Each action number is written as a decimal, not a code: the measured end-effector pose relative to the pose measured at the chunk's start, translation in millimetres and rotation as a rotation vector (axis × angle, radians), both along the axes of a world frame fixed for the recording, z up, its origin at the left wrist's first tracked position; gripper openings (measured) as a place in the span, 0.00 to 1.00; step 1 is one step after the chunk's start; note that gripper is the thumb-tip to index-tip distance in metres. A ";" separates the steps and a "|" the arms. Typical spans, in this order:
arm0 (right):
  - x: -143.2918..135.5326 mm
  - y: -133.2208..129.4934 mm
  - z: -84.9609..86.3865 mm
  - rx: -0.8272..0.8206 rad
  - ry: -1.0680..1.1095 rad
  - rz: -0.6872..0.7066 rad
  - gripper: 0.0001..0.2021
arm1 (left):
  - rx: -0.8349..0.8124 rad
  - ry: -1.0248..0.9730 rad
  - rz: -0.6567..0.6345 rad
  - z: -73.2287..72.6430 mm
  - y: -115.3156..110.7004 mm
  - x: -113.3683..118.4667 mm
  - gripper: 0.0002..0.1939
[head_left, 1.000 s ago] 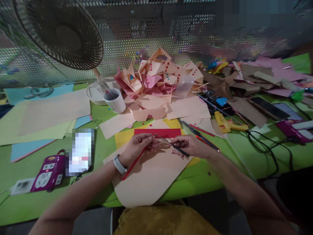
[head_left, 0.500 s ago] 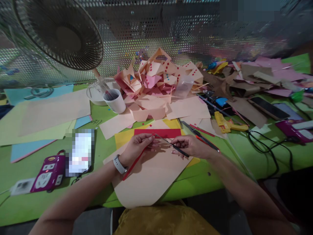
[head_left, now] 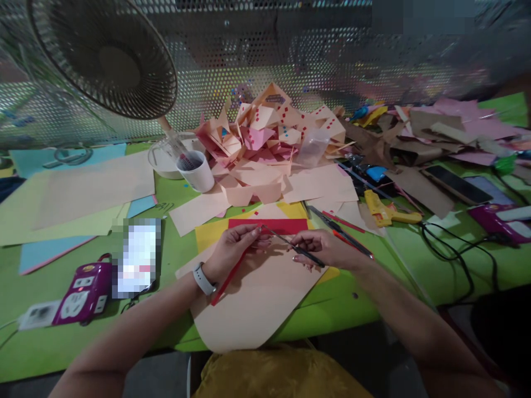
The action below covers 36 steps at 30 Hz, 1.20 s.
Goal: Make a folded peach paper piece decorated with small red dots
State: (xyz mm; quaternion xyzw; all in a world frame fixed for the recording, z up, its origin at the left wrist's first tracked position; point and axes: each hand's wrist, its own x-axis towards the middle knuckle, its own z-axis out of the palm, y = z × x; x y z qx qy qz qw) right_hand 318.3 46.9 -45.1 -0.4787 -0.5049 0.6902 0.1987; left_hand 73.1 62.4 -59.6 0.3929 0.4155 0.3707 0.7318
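Observation:
My left hand, a pale watch strap on its wrist, pinches the upper end of a narrow red paper strip, which slants down past the wrist. In my right hand is a slim tool with a black handle and a thin metal end; its exact kind is hard to make out. The metal tip reaches my left fingertips at the strip's end. Both hands are over a large peach paper sheet. Behind them lies a red paper piece on a yellow sheet.
A pile of folded peach paper pieces stands behind, beside a white cup and a fan. To the right are a cutter knife, a yellow glue gun and cables. A phone and purple power strip lie left.
The tool in my right hand has shifted very slightly right and down at its handle end. My left hand keeps its pinch on the red strip. The view has moved slightly.

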 end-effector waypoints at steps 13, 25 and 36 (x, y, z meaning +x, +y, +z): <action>-2.1 -0.5 -7.6 0.022 0.016 0.031 0.26 | 0.001 0.004 -0.030 0.5 -1.3 2.0 0.19; 0.0 0.7 -7.3 0.038 0.021 -0.018 0.27 | 0.020 0.064 -0.033 -1.8 -1.4 0.6 0.21; 0.8 0.5 -6.5 0.055 -0.009 -0.037 0.27 | -0.020 0.059 -0.013 -4.9 -0.5 0.0 0.22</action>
